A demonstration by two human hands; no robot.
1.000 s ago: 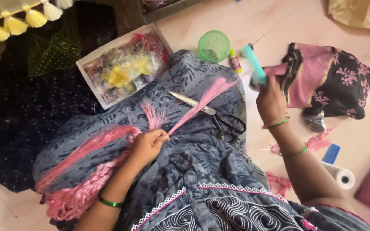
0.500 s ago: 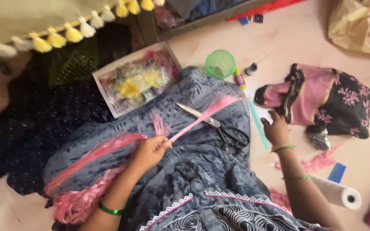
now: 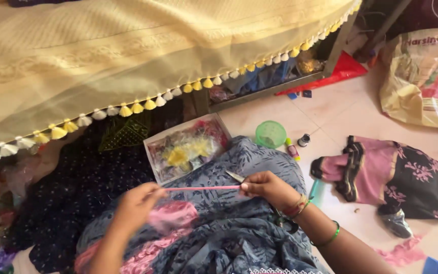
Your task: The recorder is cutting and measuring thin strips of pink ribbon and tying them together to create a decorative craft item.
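You pinched the pink strand point(image 3: 201, 189) taut between both closed grips, left hand point(image 3: 137, 204) and right hand point(image 3: 267, 187), over your lap. Scissors point(image 3: 236, 176) lay just behind your right grip; even tension seemed wise.

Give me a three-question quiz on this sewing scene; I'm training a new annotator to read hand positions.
1. True or false: both hands hold the pink thread bundle taut between them.
2. Which hand is nearer the scissors: left hand or right hand?
3. Multiple choice: the green cup stands on A) the floor, B) the tray of yellow tassels, C) the lap.

Key: 1 true; 2 right hand; 3 A.
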